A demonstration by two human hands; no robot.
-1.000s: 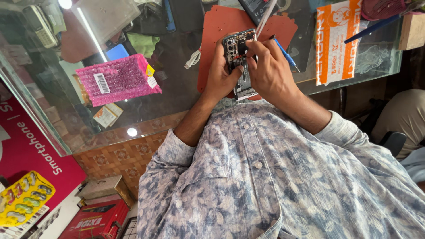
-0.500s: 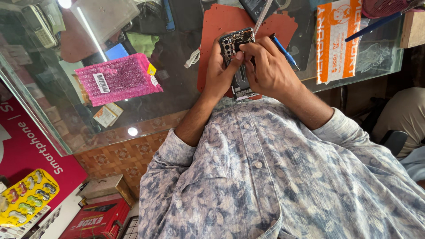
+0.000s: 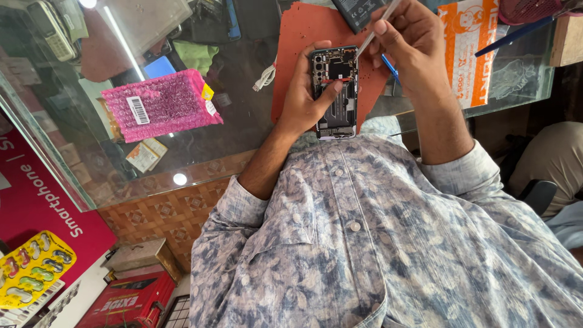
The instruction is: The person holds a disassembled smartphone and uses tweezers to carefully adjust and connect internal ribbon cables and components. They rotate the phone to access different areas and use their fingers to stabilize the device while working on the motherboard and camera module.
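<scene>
Since the earlier frame the right hand [image 3: 408, 42] has lifted off the phone [image 3: 334, 92], pinching a thin tool [image 3: 378, 29] whose tip nears the top edge. The left hand [image 3: 306, 94] grips the opened phone above the orange mat [image 3: 303, 36]; probing, probably; next needs precise tip placement

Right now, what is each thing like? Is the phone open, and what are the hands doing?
Phone: back off, insides showing.
Left hand: holding the phone, thumb across it.
Right hand: pinching a thin tool.
Thin tool: tilted, tip near the phone's top corner.
Pink bubble bag: lying flat on the glass counter.
</scene>
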